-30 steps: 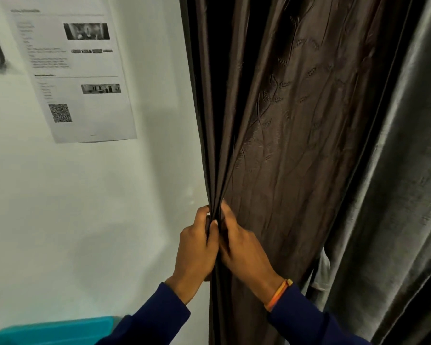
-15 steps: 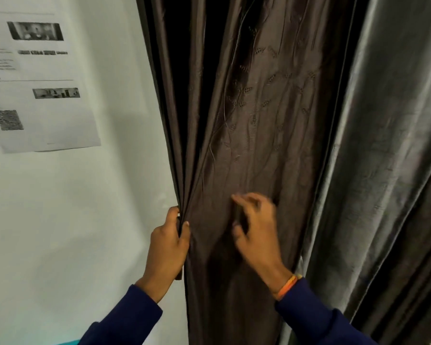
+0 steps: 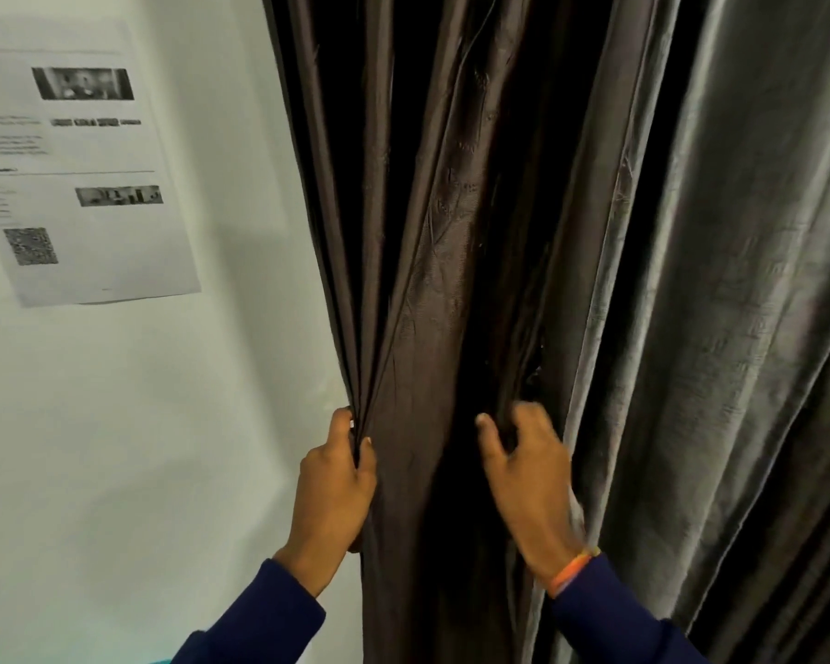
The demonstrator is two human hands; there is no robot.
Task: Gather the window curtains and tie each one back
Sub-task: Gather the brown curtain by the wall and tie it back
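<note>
A dark brown curtain [image 3: 418, 289] hangs in long folds down the middle of the view. My left hand [image 3: 334, 491] grips its bunched left edge, thumb and fingers curled round the pleats. My right hand [image 3: 523, 472] is further right, its fingers curled into a fold of the same brown curtain near its right edge. A grey, shinier curtain [image 3: 719, 299] hangs behind and to the right, touching my right hand's outer side. No tie-back is visible.
A white wall [image 3: 130, 424] is on the left with a printed paper sheet [image 3: 82, 165] stuck to it. A sliver of something teal [image 3: 161, 659] shows at the bottom edge.
My right hand has left the left hand and moved rightward across the brown curtain to a fold near its right edge. The left hand keeps its hold on the pleated edge.
</note>
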